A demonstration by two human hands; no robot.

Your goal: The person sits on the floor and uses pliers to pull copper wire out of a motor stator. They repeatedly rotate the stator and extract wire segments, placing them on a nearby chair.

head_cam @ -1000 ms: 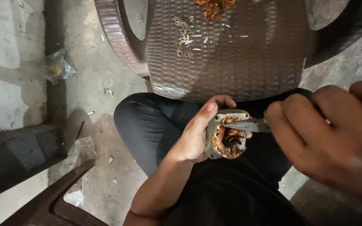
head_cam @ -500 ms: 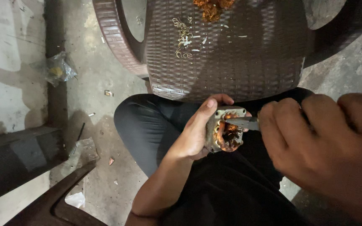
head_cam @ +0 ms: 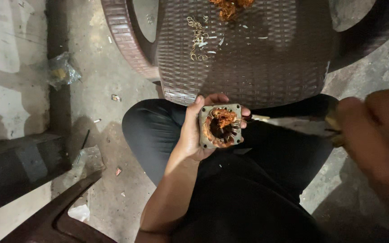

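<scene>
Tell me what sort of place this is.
Probably an informal repair or scrap-stripping spot, outdoors or in a yard: rough concrete floor strewn with debris, a brown woven plastic chair used as a bench with copper wire scraps, and a motor stator in the left hand.

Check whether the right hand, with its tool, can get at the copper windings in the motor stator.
Probably yes: the left hand holds the motor stator face-up, copper windings uncovered, and the right hand has its tool beside it, nothing between.
</scene>
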